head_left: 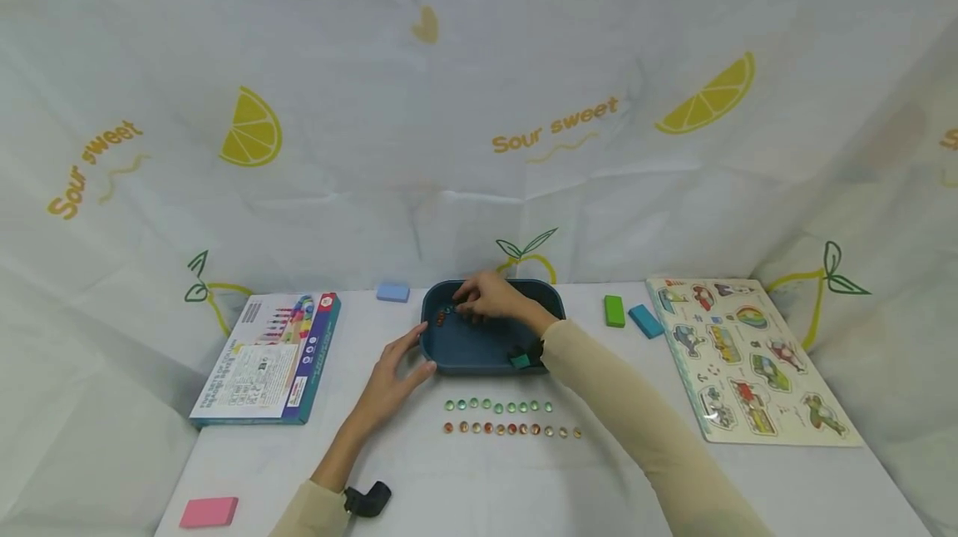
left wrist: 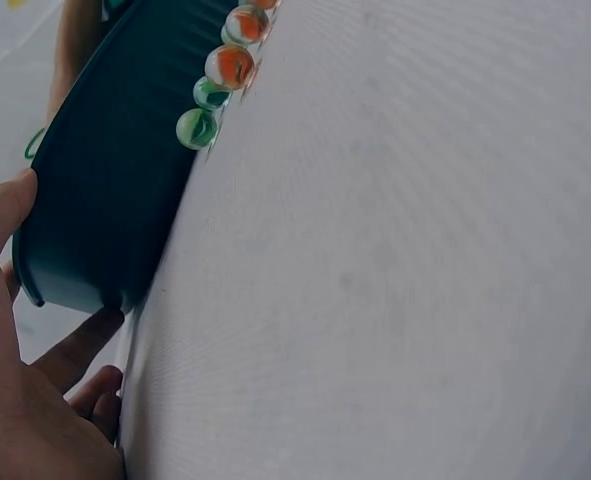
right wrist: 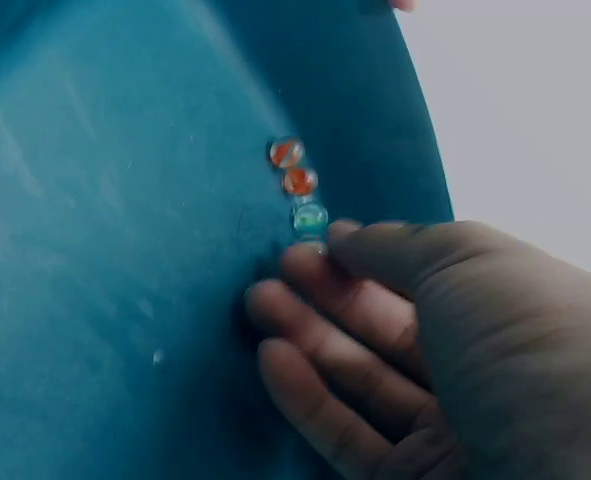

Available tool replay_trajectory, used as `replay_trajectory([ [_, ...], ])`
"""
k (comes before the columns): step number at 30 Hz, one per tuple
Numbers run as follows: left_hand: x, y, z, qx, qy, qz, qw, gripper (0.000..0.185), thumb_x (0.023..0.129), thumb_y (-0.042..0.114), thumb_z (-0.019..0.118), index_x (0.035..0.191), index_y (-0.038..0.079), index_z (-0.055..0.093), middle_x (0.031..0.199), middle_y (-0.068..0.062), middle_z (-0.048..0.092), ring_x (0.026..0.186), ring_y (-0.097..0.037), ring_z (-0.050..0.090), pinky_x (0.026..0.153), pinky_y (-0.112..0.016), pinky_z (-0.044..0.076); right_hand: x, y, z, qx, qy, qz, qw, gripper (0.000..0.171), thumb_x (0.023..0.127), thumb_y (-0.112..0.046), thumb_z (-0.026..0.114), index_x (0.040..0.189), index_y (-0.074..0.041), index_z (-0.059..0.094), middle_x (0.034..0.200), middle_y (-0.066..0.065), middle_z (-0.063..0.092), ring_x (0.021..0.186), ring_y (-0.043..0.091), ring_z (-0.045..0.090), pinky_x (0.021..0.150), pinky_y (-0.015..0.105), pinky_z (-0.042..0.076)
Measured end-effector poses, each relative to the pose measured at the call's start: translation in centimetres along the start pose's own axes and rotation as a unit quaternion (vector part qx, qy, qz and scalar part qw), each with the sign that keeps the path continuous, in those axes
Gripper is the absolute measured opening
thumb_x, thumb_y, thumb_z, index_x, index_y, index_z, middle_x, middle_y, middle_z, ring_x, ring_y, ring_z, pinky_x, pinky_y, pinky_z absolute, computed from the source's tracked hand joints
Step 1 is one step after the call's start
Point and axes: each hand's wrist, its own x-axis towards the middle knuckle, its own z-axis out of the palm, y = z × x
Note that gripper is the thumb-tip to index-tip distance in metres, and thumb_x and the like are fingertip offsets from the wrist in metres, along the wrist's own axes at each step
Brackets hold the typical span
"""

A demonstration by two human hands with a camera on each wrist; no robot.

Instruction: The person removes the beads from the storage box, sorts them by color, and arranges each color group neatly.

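Note:
My right hand reaches down into a dark blue-green tray. Its thumb and index fingertips come together on a small glassy marble mostly hidden between them. Right beside those fingertips lies a green marble, with two orange marbles in line along the tray wall. My left hand rests against the tray's left front corner, thumb and fingers spread and fairly straight, touching its rim and side. In front of the tray stand a row of green marbles and a row of orange marbles.
A boxed set lies at the left and a picture puzzle board at the right. Blocks lie around: light blue, green, blue and pink. A white printed cloth hangs behind the table.

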Motion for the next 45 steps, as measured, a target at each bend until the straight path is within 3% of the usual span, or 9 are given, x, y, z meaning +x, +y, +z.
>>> replay_trajectory([
  [8, 0.0, 0.1, -0.3, 0.009, 0.000, 0.001, 1.0000, 0.068, 0.099, 0.046, 0.073, 0.158, 0.052, 0.040, 0.164, -0.005, 0.049, 0.159, -0.037, 0.034, 0.126, -0.074, 0.026, 0.3, -0.5, 0.8, -0.031, 0.018, 0.016, 0.999, 0.022, 0.099, -0.010, 0.073, 0.118, 0.002, 0.078, 0.081, 0.011, 0.081, 0.060, 0.013, 0.072, 0.053, 0.022, 0.055],
  [18, -0.2, 0.1, -0.2, 0.008, 0.003, -0.004, 1.0000, 0.069, 0.099, 0.046, 0.073, 0.159, 0.049, 0.040, 0.165, -0.006, 0.048, 0.159, -0.038, 0.034, 0.126, -0.074, 0.026, 0.4, -0.5, 1.3, -0.074, 0.016, 0.003, 0.997, 0.016, 0.093, -0.011, 0.081, 0.107, -0.002, 0.081, 0.073, 0.008, 0.078, 0.054, 0.007, 0.068, 0.052, 0.019, 0.053],
  [25, -0.3, 0.0, -0.2, 0.003, 0.002, -0.005, 1.0000, 0.069, 0.099, 0.045, 0.073, 0.159, 0.049, 0.040, 0.166, -0.004, 0.047, 0.159, -0.037, 0.034, 0.126, -0.074, 0.026, 0.4, -0.2, 1.4, -0.059, 0.003, 0.001, 0.998, 0.014, 0.096, -0.012, 0.079, 0.106, -0.003, 0.081, 0.071, 0.006, 0.078, 0.052, 0.006, 0.065, 0.051, 0.019, 0.052],
  [31, -0.3, 0.0, 0.1, -0.004, -0.003, -0.002, 1.0000, 0.069, 0.100, 0.044, 0.073, 0.159, 0.050, 0.040, 0.166, -0.004, 0.047, 0.160, -0.036, 0.033, 0.127, -0.072, 0.026, -0.5, -0.3, 0.0, -0.009, -0.012, 0.017, 1.000, 0.017, 0.097, -0.018, 0.078, 0.109, -0.007, 0.081, 0.077, 0.006, 0.079, 0.058, 0.009, 0.069, 0.055, 0.023, 0.055],
  [37, -0.2, 0.2, 0.2, 0.003, 0.003, -0.001, 1.0000, 0.068, 0.099, 0.045, 0.073, 0.159, 0.049, 0.040, 0.165, -0.005, 0.048, 0.160, -0.038, 0.033, 0.127, -0.073, 0.026, -4.1, -1.4, -2.4, 0.022, -0.012, -0.012, 1.000, 0.024, 0.100, -0.025, 0.076, 0.116, -0.008, 0.078, 0.087, 0.013, 0.079, 0.071, 0.024, 0.074, 0.061, 0.026, 0.058],
  [41, -0.1, 0.2, 0.2, 0.009, 0.006, 0.001, 0.9999, 0.069, 0.099, 0.045, 0.073, 0.160, 0.046, 0.041, 0.165, -0.006, 0.048, 0.159, -0.038, 0.035, 0.126, -0.073, 0.027, -8.3, -1.4, -3.3, 0.036, -0.008, -0.044, 0.998, 0.025, 0.100, -0.023, 0.075, 0.116, -0.004, 0.077, 0.085, 0.018, 0.078, 0.068, 0.031, 0.073, 0.058, 0.026, 0.056],
  [45, 0.0, 0.2, 0.2, 0.020, 0.007, 0.002, 0.9998, 0.069, 0.100, 0.046, 0.072, 0.161, 0.044, 0.040, 0.165, -0.007, 0.048, 0.158, -0.039, 0.036, 0.126, -0.074, 0.028, -13.4, -0.8, -3.3, 0.073, -0.007, -0.038, 0.997, 0.026, 0.100, -0.022, 0.075, 0.116, -0.001, 0.076, 0.083, 0.019, 0.075, 0.065, 0.032, 0.070, 0.056, 0.029, 0.058],
])
